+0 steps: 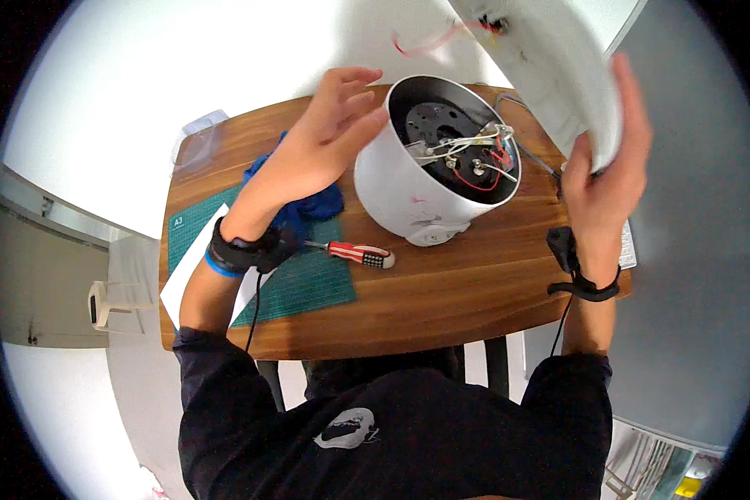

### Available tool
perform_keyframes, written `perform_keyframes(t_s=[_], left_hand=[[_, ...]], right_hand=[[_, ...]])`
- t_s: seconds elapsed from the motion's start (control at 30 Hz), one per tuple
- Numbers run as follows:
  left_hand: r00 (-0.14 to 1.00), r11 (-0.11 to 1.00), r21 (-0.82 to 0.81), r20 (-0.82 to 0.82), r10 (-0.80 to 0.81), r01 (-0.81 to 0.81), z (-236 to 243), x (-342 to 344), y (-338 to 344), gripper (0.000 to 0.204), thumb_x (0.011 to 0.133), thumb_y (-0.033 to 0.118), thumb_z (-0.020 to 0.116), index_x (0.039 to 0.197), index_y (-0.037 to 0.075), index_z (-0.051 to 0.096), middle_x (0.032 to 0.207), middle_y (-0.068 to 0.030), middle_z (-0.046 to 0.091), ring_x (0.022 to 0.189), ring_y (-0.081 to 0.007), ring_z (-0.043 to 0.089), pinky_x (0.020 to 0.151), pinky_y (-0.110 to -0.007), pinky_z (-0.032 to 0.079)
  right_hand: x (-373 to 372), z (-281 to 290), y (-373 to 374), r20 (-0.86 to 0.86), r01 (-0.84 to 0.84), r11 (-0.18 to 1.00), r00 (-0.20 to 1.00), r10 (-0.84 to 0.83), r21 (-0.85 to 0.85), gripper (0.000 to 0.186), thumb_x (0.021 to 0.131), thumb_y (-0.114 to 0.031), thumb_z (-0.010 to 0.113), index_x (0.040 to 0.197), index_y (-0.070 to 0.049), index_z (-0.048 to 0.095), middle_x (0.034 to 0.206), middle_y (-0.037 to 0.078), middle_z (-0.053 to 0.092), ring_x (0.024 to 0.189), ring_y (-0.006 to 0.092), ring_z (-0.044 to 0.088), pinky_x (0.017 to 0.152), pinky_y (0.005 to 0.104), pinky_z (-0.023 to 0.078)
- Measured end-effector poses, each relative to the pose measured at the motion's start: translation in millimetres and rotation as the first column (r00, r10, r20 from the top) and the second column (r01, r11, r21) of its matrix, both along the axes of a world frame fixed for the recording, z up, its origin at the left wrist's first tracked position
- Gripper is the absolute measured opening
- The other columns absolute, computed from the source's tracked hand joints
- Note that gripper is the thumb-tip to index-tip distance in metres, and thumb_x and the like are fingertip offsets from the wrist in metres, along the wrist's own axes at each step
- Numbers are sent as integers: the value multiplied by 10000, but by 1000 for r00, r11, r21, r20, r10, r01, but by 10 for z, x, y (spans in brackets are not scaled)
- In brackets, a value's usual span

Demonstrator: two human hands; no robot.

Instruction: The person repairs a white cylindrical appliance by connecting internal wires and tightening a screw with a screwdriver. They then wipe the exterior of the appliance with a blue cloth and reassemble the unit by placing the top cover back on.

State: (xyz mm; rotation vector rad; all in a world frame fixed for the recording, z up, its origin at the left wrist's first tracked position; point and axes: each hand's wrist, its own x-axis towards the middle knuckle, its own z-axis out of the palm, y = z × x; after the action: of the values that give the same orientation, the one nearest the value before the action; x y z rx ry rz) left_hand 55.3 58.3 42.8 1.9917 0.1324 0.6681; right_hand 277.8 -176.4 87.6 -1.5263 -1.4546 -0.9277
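A white round appliance housing [383, 187] stands tilted on the table, its open end showing a black inner plate [429, 125] and several white and red wires [467, 148]. Just left of its rim is my left hand [329, 137], fingers apart and holding nothing; whether a fingertip touches the rim I cannot tell. Up at the right, my right hand [612, 187] grips the edge of a large white curved cover [558, 62] between thumb and fingers. The cover is raised and blurred. A loose red wire [429, 48] hangs from a dark part on it.
On the wooden table [492, 279] lie a screwdriver [362, 254] with a red-and-white striped handle, a green cutting mat [308, 287], white paper [190, 271] and a blue cloth [321, 204]. A clear plastic tray [198, 133] sits far left. A grey cable [540, 150] runs behind the housing.
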Motion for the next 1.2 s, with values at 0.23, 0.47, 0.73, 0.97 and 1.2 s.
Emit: perform_keyframes(t_s=[0.23, 0.47, 0.73, 0.97, 1.2], left_hand=[[983, 996, -36, -165, 77, -84, -221, 358, -32, 571, 1181, 225, 455, 1687, 12, 297, 1696, -190, 425, 1571, -284, 394, 1293, -386, 291], [980, 999, 5, -197, 40, -40, -249, 243, -68, 627, 1181, 213, 413, 1742, 21, 207, 1777, -165, 316, 1628, -265, 298, 1320, -372, 234], [990, 997, 40, -129, -57, 63, -346, 175, -50, 636, 1197, 253, 389, 1753, 36, 168, 1819, -135, 223, 1669, -258, 211, 1347, -380, 176], [990, 996, 39, -121, -78, 83, -355, 125, -63, 619, 1210, 277, 358, 1752, 40, 177, 1821, -119, 223, 1673, -253, 200, 1347, -379, 172], [988, 980, 195, -157, 10, 21, -349, 73, -162, 841, 1096, 272, 617, 1757, 45, 148, 1787, -199, 275, 1615, -290, 333, 1303, -376, 272]], right_hand=[[97, -513, -89, 64, -47, 948, 995, 70, -314, 663, 868, 97, 626, 1502, -99, 633, 1435, 155, 668, 1300, 387, 666, 1087, 468, 560], [-29, -656, -27, -47, -195, 861, 979, 196, -469, 802, 723, -209, 885, 1493, -223, 660, 1531, 70, 625, 1407, 320, 591, 1114, 493, 446], [-59, -684, -142, -95, -266, 773, 961, 260, -577, 814, 762, -336, 899, 1512, -166, 633, 1645, 123, 530, 1485, 363, 522, 1131, 529, 388], [-48, -677, -74, -86, -259, 775, 962, 258, -577, 712, 883, -364, 793, 1546, -180, 610, 1639, 98, 528, 1470, 337, 519, 1135, 519, 375], [-24, -715, 26, -37, -247, 796, 961, 273, -553, 702, 893, -391, 786, 1532, -153, 619, 1610, 113, 562, 1462, 367, 527, 1184, 534, 400]])
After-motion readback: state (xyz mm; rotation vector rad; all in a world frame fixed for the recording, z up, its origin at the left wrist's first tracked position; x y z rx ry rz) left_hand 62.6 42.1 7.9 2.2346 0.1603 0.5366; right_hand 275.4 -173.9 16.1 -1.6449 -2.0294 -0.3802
